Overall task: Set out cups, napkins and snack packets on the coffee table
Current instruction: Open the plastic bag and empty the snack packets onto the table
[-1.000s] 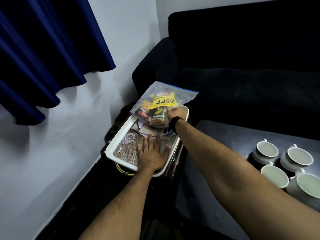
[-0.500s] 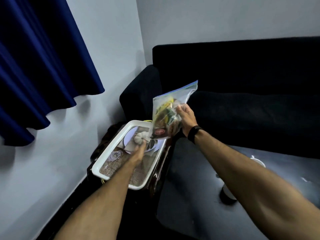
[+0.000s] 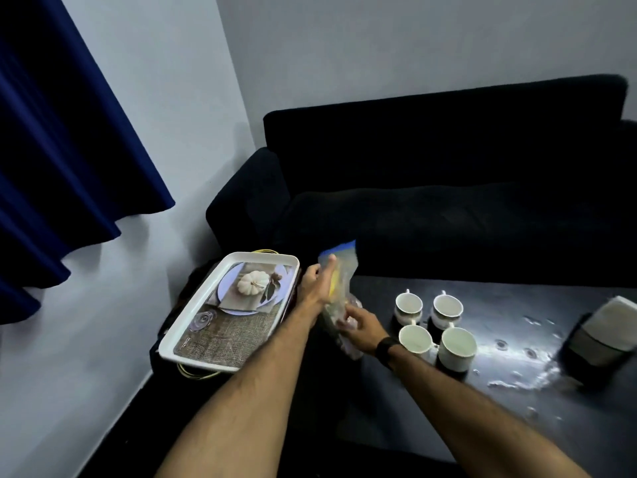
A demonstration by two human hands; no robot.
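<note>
"Clear plastic, that bag (image 3: 339, 301) of snack packets — is it off the tray (image 3: 230, 313) now?"

"Yes. A second ago it lay on the tray; now it hangs over the tabletop (image 3: 517, 384) edge, just beside the four cups (image 3: 435, 327). Right hand (image 3: 360, 328) has its fingers clamped low on the bag, left hand (image 3: 315, 282) steadies the top, thumb up."

"So what's left?"

"Cups are out, the napkin holder (image 3: 601, 334) stands well apart. My guess: packets come out next."
</note>
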